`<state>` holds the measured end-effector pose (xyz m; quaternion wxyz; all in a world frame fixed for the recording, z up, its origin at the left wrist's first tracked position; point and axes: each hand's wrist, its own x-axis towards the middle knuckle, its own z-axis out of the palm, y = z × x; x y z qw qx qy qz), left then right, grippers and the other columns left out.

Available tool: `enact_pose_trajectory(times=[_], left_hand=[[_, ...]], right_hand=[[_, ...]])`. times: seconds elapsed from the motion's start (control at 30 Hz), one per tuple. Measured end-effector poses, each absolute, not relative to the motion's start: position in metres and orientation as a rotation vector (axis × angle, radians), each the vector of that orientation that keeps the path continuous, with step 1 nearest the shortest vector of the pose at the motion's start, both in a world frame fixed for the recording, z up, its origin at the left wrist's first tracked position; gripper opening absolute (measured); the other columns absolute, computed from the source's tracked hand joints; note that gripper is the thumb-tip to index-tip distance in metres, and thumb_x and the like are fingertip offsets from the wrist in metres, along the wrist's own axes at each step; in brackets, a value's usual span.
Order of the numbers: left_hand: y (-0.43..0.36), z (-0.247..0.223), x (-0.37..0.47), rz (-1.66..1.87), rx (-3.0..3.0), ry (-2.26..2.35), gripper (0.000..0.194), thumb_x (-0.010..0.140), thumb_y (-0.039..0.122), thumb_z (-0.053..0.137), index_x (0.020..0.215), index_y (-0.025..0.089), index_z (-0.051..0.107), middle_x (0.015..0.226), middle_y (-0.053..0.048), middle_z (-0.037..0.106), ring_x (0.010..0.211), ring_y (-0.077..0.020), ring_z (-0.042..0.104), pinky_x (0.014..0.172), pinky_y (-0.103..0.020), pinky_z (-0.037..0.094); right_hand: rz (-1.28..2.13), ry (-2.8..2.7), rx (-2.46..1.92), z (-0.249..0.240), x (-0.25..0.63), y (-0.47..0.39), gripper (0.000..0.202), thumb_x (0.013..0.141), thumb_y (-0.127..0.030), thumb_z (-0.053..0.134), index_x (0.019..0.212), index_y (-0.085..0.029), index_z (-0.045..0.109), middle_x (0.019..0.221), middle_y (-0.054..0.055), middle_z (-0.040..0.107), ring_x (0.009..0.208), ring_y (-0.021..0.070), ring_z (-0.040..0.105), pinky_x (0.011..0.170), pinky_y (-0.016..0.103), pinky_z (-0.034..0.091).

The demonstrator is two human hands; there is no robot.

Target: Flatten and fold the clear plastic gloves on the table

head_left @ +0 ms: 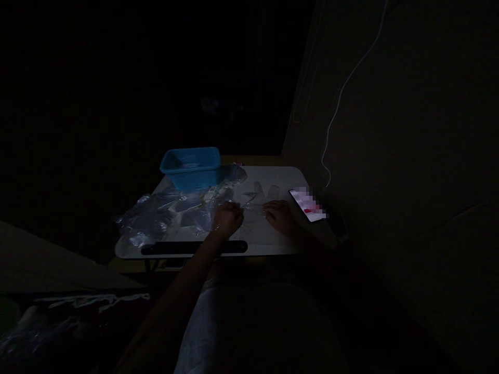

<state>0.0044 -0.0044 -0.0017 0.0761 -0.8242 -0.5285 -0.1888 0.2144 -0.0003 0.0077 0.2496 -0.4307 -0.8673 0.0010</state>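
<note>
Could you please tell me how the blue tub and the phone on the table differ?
Shape: the blue tub is deep and open-topped, while the phone is thin and flat.
Look: the tub is plain blue and unlit; the phone has a bright screen with a dark edge.
Place: the tub stands beyond the left hand; the phone lies beside the right hand.
Both rest on the white table.

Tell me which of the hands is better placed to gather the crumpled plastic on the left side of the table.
Left, most likely: the left hand is closer to the crumpled plastic, while the right hand is farther off, nearer the phone.
</note>
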Motion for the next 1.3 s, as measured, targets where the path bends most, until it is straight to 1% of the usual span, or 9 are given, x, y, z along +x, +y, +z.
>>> enact_pose_trajectory(times=[0.17,0.33,0.43,0.6,0.7,0.77,1.0,1.17,1.3], left_hand=[[-0.008,0.001,0.007,-0.559,-2.448,-1.583,0.032,0.083,0.029,0.038,0.081,0.019,0.068,0.087,-0.007,0.064,0.087,-0.0211,0.054,0.077,-0.035,0.043],[-0.009,0.002,0.008,-0.584,-2.46,-1.593,0.03,0.082,0.03,0.039,0.078,0.019,0.068,0.088,-0.007,0.064,0.087,-0.0216,0.052,0.077,-0.036,0.042],[-0.01,0.002,0.008,-0.63,-2.464,-1.611,0.031,0.082,0.03,0.039,0.08,0.019,0.067,0.089,-0.009,0.063,0.089,-0.0228,0.052,0.077,-0.038,0.042],[-0.011,0.004,0.009,-0.632,-2.486,-1.62,0.031,0.082,0.03,0.039,0.076,0.018,0.067,0.086,-0.009,0.062,0.087,-0.023,0.051,0.076,-0.037,0.041],[-0.012,0.004,0.009,-0.627,-2.484,-1.626,0.032,0.082,0.031,0.039,0.075,0.018,0.067,0.084,-0.009,0.061,0.087,-0.0232,0.051,0.076,-0.037,0.041],[-0.012,0.005,0.009,-0.618,-2.477,-1.631,0.032,0.082,0.031,0.039,0.076,0.018,0.067,0.084,-0.009,0.061,0.087,-0.0235,0.051,0.075,-0.037,0.041],[-0.014,0.006,0.01,-0.626,-2.465,-1.628,0.031,0.082,0.03,0.039,0.077,0.017,0.066,0.086,-0.01,0.061,0.088,-0.024,0.05,0.075,-0.038,0.04],[-0.013,0.004,0.009,-0.657,-2.448,-1.609,0.029,0.081,0.03,0.041,0.079,0.018,0.067,0.094,-0.008,0.063,0.089,-0.0237,0.051,0.075,-0.038,0.04],[-0.012,0.003,0.009,-0.676,-2.428,-1.596,0.028,0.08,0.03,0.042,0.08,0.018,0.068,0.094,-0.007,0.063,0.089,-0.0236,0.051,0.076,-0.037,0.041]], right_hand=[[-0.013,-2.386,-1.165,0.025,0.186,0.009,0.028,0.077,-0.012,0.046,0.097,-0.019,0.064,0.108,0.005,0.064,0.102,0.0182,0.054,0.088,0.035,0.035],[-0.075,-2.341,-1.437,0.03,0.164,0.029,0.023,0.08,-0.019,0.045,0.079,-0.021,0.068,0.092,0.005,0.067,0.089,0.0198,0.058,0.078,0.034,0.04],[-0.092,-2.348,-1.538,0.026,0.161,0.04,0.024,0.08,-0.02,0.045,0.075,-0.021,0.068,0.089,0.006,0.067,0.088,0.0211,0.058,0.076,0.034,0.041],[0.099,-2.336,-1.41,0.011,0.164,0.053,0.028,0.079,-0.013,0.043,0.081,-0.025,0.068,0.092,0.0,0.068,0.091,0.0168,0.059,0.082,0.031,0.041],[0.202,-2.32,-1.3,0.002,0.167,0.057,0.031,0.078,-0.009,0.042,0.084,-0.024,0.068,0.093,0.0,0.067,0.09,0.0134,0.059,0.083,0.026,0.042],[0.206,-2.307,-1.298,-0.002,0.168,0.06,0.031,0.077,-0.009,0.043,0.085,-0.024,0.068,0.092,0.0,0.067,0.087,0.0134,0.06,0.081,0.025,0.043],[0.126,-2.301,-1.385,-0.001,0.167,0.06,0.025,0.081,-0.019,0.045,0.085,-0.024,0.069,0.088,0.002,0.067,0.085,0.0144,0.06,0.078,0.025,0.042],[0.165,-2.248,-1.532,0.008,0.161,0.053,0.023,0.081,-0.035,0.048,0.084,-0.023,0.068,0.088,0.001,0.069,0.082,0.0137,0.061,0.073,0.023,0.04],[0.218,-2.247,-1.704,0.016,0.156,0.052,0.024,0.08,-0.038,0.05,0.082,-0.022,0.067,0.087,0.001,0.069,0.084,0.0153,0.061,0.073,0.026,0.037]])
